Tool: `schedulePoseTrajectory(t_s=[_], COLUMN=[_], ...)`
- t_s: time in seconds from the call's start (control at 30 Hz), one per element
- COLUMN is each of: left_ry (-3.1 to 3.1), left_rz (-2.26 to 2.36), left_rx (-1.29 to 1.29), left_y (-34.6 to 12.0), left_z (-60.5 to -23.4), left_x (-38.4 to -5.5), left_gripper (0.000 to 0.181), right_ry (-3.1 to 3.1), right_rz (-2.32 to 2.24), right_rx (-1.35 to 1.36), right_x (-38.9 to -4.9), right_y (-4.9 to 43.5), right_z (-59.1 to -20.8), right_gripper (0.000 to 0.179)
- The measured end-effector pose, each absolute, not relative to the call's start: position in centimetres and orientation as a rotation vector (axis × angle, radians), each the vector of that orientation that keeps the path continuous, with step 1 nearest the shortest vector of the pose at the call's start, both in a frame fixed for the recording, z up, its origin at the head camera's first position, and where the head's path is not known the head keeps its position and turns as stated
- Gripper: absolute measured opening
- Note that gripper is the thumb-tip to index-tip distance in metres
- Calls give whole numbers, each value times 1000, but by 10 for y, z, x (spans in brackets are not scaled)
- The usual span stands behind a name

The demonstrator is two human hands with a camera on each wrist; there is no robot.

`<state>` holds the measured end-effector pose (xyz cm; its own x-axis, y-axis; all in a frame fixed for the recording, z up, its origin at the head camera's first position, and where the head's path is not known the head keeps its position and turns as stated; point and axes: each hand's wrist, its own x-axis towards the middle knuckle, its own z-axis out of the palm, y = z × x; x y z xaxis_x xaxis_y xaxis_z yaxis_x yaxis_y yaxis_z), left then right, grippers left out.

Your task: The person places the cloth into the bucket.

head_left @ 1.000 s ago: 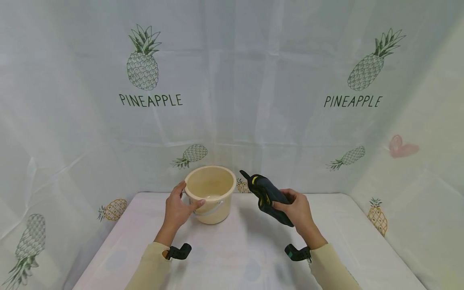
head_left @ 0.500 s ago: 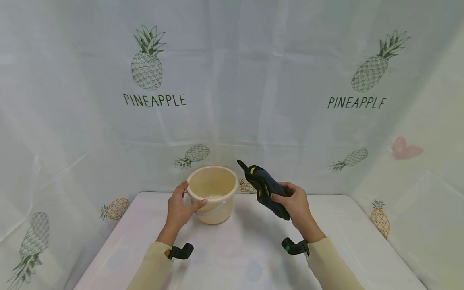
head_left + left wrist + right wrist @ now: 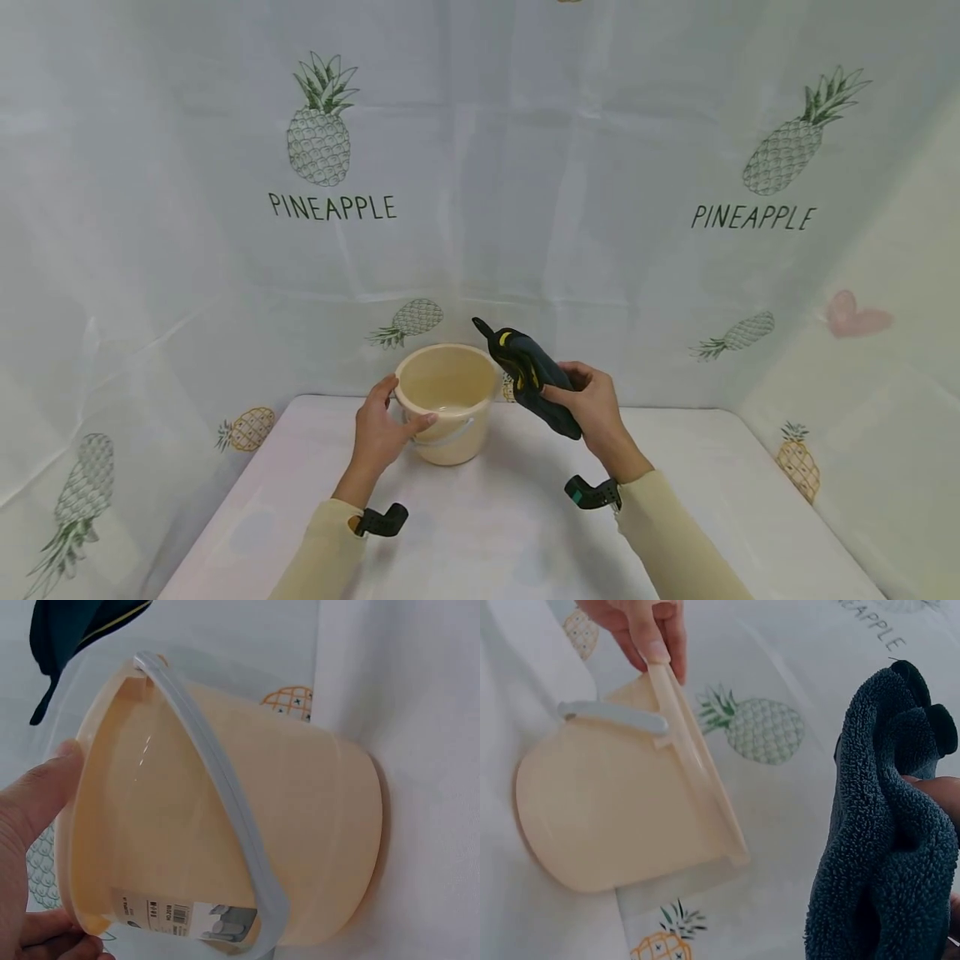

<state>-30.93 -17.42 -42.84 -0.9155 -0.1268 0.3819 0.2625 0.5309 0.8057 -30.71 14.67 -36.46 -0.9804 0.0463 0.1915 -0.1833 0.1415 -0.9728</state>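
Observation:
A cream plastic bucket [image 3: 453, 446] stands upright on the table, its grey handle [image 3: 217, 769] hanging down along the side. My left hand [image 3: 381, 433] holds the bucket's rim at the left, thumb on the near side. In my right hand [image 3: 600, 412] is a folded dark blue terry towel [image 3: 555, 398] with yellow and black edging, pinched between thumb and fingers. It is raised in the air just right of the rim, its narrow black end pointing up and left. In the right wrist view, folds of the towel [image 3: 885, 825] hide part of the holding fingers.
The table [image 3: 480, 533] has a pale cloth over it, and its back edge meets a curtain [image 3: 525, 250] printed with pineapples. A label [image 3: 172, 915] is stuck on the bucket's side. Each wrist wears a black camera band.
My right hand has brought the towel up and leftward, closer to the bucket's rim. The left hand keeps its hold on the rim. The head view has turned slightly left.

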Motion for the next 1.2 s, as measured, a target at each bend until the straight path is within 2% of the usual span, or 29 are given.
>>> schedulePoseTrajectory(t_s=[0.67,1.2], left_ry=[-2292,-2245], left_rz=[-1396,-1430], left_rx=[-85,-106], left_y=[-175,-177], left_z=[-427,-435], left_x=[-307,-312], left_gripper=[97,100], right_ry=[-2206,-2256], right_rz=[2079,1989], right_rx=[270,309], right_x=[-337,-366], right_y=[67,29], right_z=[-359,-364], right_gripper=[42,39])
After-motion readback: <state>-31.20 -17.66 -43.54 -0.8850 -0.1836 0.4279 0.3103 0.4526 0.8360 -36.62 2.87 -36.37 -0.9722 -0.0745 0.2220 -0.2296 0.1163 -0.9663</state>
